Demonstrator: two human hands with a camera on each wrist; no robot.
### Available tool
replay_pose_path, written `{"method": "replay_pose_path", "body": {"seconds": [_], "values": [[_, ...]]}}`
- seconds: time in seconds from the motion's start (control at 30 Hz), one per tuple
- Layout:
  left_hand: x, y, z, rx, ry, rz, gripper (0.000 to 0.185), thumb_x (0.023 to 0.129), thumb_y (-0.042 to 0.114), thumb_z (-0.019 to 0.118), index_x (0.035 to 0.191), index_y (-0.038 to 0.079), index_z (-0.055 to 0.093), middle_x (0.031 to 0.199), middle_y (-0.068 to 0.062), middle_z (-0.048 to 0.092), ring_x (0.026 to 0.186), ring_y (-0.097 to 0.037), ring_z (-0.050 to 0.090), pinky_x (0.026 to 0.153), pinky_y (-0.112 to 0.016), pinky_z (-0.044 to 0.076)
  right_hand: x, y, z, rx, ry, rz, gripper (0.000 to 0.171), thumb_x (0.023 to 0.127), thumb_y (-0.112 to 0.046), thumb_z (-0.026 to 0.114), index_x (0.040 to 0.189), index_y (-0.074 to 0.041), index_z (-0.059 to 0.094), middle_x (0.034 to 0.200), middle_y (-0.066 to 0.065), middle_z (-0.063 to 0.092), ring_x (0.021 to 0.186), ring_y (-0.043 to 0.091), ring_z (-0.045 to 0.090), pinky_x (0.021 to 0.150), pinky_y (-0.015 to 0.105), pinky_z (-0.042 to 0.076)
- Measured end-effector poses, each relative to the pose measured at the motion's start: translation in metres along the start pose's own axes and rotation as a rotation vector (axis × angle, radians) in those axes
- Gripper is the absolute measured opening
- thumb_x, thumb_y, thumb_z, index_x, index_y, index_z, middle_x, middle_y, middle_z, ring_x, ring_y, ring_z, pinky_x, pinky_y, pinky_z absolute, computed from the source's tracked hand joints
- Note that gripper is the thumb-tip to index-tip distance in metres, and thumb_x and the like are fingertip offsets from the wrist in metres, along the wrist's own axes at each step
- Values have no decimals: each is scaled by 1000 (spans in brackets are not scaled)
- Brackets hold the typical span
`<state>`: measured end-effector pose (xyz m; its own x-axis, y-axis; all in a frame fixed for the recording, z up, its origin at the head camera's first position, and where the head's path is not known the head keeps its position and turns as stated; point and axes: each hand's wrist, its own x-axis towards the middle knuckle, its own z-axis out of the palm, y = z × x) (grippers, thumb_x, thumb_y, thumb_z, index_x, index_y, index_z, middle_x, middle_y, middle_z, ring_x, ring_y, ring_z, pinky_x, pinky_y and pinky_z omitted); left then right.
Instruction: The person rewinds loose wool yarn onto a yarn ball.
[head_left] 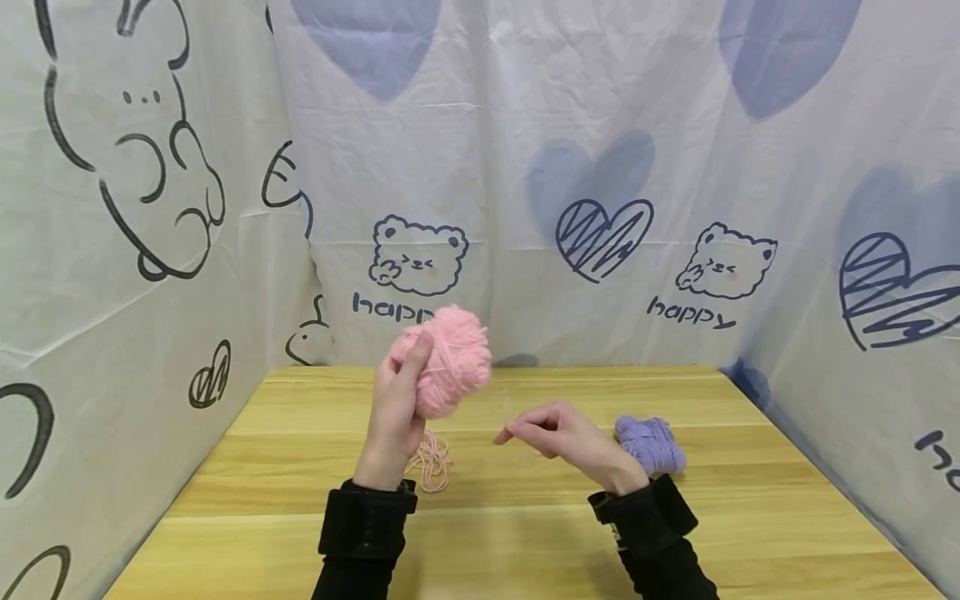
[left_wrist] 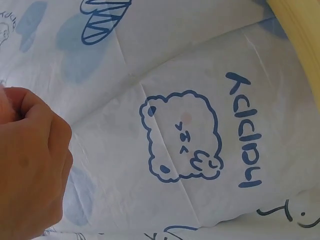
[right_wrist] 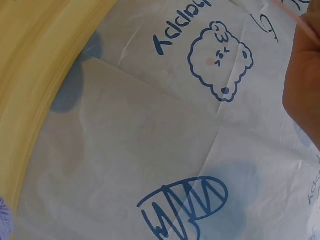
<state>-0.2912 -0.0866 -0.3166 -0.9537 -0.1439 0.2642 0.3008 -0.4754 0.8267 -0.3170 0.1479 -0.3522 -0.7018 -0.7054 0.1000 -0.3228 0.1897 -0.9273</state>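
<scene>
bare table (head_left: 525, 533) in front, purple yarn (head_left: 649, 444) right, pink strand pile (head_left: 432, 461) left, cloth walls (head_left: 112, 250) close around

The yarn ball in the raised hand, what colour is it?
Pink; the yarn ball, held by the left hand, shows best in the head view.

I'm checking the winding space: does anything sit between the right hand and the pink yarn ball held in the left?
Nothing visible does. The left hand holds the pink yarn ball above the table; the right hand is beside it, with the purple yarn behind it.
</scene>
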Motion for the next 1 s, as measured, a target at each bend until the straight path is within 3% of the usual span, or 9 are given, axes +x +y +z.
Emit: {"method": "replay_pose_path", "body": {"seconds": [0.17, 0.3, 0.4, 0.5, 0.7, 0.87, 1.0], "values": [[0, 8, -7, -69, 0, -8, 39, 98, 36, 52, 132, 15, 48, 122, -2, 54, 102, -12, 57, 88, -24, 53, 0, 4, -4, -24, 11, -2, 30, 99, -28, 53, 106, -5, 72, 57, -7, 31, 51, 16, 22, 51, 23, 26], [0, 10, -9, -83, -29, -11, 39, 98, 41, 51, 129, 18, 49, 118, 0, 54, 98, -11, 56, 82, -22, 52, 3, 9, -4, -61, 13, 37, 29, 97, -31, 57, 101, -7, 73, 59, -7, 34, 50, 11, 25, 48, 22, 26], [-2, 10, -9, -88, -89, -18, 36, 98, 41, 51, 125, 18, 50, 111, 2, 55, 93, -9, 55, 79, -21, 51, 6, 13, -4, -50, -3, 62, 30, 97, -30, 57, 99, -4, 73, 58, -5, 28, 49, 10, 24, 46, 23, 23], [-3, 8, -10, -76, -193, -11, 34, 98, 41, 52, 122, 17, 50, 106, 3, 57, 88, -8, 56, 76, -20, 51, 6, 15, -6, -28, -7, 76, 31, 97, -29, 56, 99, -2, 72, 57, -5, 25, 49, 11, 22, 46, 24, 22], [-4, 5, -13, -23, -508, 11, 33, 97, 36, 54, 120, 12, 52, 96, 3, 60, 77, -6, 59, 69, -18, 54, 3, 13, -12, -5, 54, 83, 36, 98, -30, 55, 101, 4, 68, 54, -4, 23, 48, 14, 18, 49, 26, 22], [-5, 1, -13, 26, -739, -54, 36, 90, 30, 65, 118, 9, 54, 91, 3, 63, 74, -6, 62, 66, -19, 55, -2, 11, -17, 13, 135, 65, 33, 99, -28, 54, 97, 2, 67, 55, -4, 24, 50, 12, 21, 52, 25, 25], [-6, -3, -12, 104, -844, -97, 33, 89, 22, 65, 117, 6, 55, 89, 2, 65, 73, -7, 64, 64, -20, 56, -4, 9, -19, 42, 178, 26, 24, 99, -25, 52, 90, -6, 65, 58, -4, 28, 51, 10, 25, 53, 24, 25]]}}
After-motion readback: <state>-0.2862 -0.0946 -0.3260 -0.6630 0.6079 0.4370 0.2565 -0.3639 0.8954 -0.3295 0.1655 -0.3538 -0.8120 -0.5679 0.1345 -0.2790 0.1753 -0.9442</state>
